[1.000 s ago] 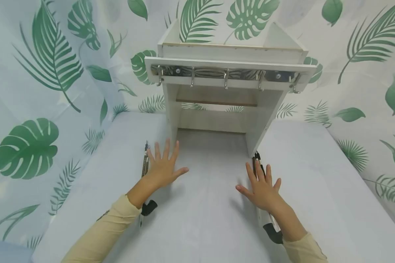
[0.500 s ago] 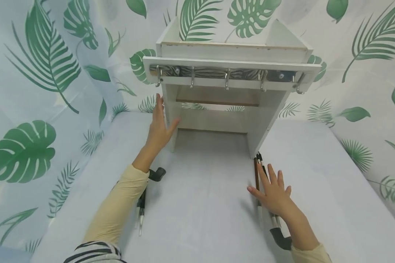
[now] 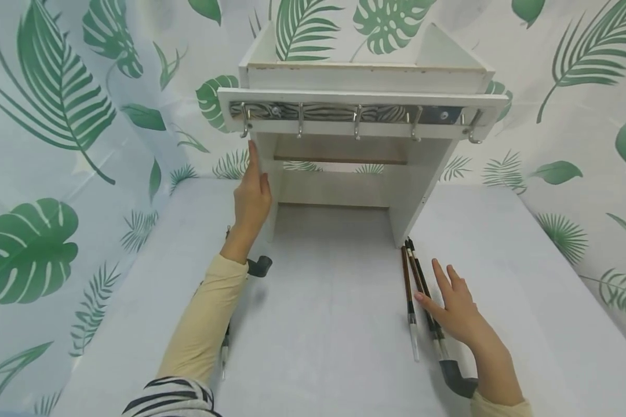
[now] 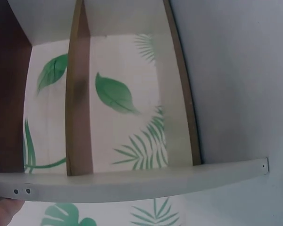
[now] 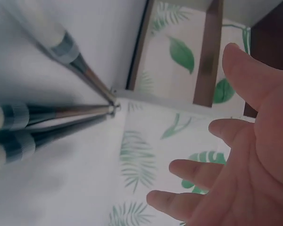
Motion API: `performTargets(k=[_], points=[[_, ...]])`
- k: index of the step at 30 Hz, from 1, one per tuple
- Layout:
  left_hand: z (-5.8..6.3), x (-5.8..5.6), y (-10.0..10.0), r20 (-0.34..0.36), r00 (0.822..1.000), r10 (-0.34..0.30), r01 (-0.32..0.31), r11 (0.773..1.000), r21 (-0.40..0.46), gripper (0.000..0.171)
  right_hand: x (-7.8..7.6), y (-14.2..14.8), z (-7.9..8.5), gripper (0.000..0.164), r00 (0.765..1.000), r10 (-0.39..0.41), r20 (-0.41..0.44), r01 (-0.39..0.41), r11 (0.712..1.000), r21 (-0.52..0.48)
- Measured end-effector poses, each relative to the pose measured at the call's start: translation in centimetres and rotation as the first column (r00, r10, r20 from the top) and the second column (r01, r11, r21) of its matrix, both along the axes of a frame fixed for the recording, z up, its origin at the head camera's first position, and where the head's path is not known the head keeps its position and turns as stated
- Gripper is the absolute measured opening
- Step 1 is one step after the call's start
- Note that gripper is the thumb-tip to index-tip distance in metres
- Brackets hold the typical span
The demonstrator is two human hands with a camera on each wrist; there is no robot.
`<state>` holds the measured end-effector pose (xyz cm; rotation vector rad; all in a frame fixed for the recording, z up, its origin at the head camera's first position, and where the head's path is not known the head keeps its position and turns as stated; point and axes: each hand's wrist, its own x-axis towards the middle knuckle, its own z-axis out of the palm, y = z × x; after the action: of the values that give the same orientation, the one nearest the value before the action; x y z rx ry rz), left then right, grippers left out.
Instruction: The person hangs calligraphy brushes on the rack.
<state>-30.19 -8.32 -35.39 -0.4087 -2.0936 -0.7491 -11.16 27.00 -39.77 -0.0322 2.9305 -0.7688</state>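
Leaf-patterned cloth [image 3: 148, 29] backs the white shelf unit [image 3: 328, 128], upper centre. I have the left hand [image 3: 251, 200] straight-fingered at its left panel [image 4: 132, 189], the right hand [image 3: 456, 307] spread, empty. It should handle stiff and heavy; grip both side panels [image 3: 419, 185].

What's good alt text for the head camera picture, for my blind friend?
A person's left hand is at the side of a white shelf unit with metal hooks; the open right hand is near brushes on a white table. A leaf-patterned backdrop hangs behind.
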Motion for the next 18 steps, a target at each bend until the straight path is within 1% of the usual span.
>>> performTargets(k=[3,5,8,11,15,18], points=[[-0.2,-0.1,-0.2,0.005,1.000,-0.003,0.003,1.000,-0.010,0.053,-0.1,0.4,-0.4,0.086,1.000,0.002,0.011,-0.002,1.000,-0.004],[-0.2,-0.2,0.1,0.005,1.000,-0.008,0.009,1.000,-0.019,0.053,-0.1,0.8,-0.7,0.087,1.000,-0.003,0.021,0.003,1.000,0.005],[0.0,-0.4,0.3,-0.003,1.000,-0.013,0.013,0.999,-0.034,0.053,-0.1,1.4,-1.3,0.087,0.998,-0.013,0.058,0.012,1.000,0.027],[0.1,-0.3,0.4,-0.013,1.000,-0.021,0.020,0.999,-0.037,0.053,-0.1,1.9,-1.8,0.085,0.999,-0.010,0.042,0.009,0.999,0.046],[0.1,0.0,-0.1,-0.008,1.000,-0.027,0.027,0.999,-0.020,0.053,-0.4,2.5,-2.3,0.077,1.000,-0.002,-0.022,0.004,0.997,0.074],[-0.1,0.1,-0.6,-0.002,1.000,-0.030,0.030,0.999,-0.011,0.054,-0.6,2.8,-2.5,0.074,1.000,-0.003,-0.003,0.003,0.997,0.083]])
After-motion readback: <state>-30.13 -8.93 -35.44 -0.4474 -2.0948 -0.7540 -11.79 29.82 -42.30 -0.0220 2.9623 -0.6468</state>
